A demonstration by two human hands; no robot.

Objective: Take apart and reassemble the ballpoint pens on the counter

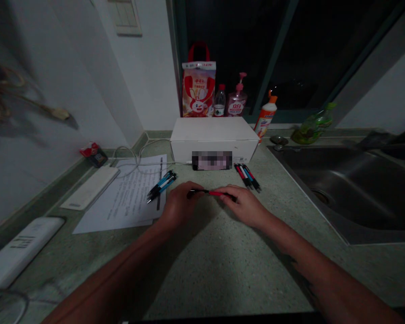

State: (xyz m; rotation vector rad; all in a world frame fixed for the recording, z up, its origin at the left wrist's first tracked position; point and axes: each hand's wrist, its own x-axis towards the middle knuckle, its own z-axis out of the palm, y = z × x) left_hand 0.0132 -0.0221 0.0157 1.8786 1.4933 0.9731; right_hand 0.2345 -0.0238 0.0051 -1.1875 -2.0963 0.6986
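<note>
Over the middle of the counter, a red and black pen (215, 193) lies level between my two hands. My left hand (182, 202) is closed on its black left end, fingers wrapped round it. The red part is pinched by my right hand (241, 203), with a black end showing past the thumb. Whether the pen is whole or in two pieces I cannot tell. To the left, a few blue and black pens (162, 184) rest on a printed paper sheet (121, 213). On the right, several red, white and blue pens (247, 176) lie side by side on the counter.
A phone (212, 161) leans on a white box (214, 130), with a cable to it. Bottles (236, 101) and a red bag (199, 92) stand behind. A sink (357, 189) lies right. A white power bank (91, 188) and a power strip (23, 245) lie left.
</note>
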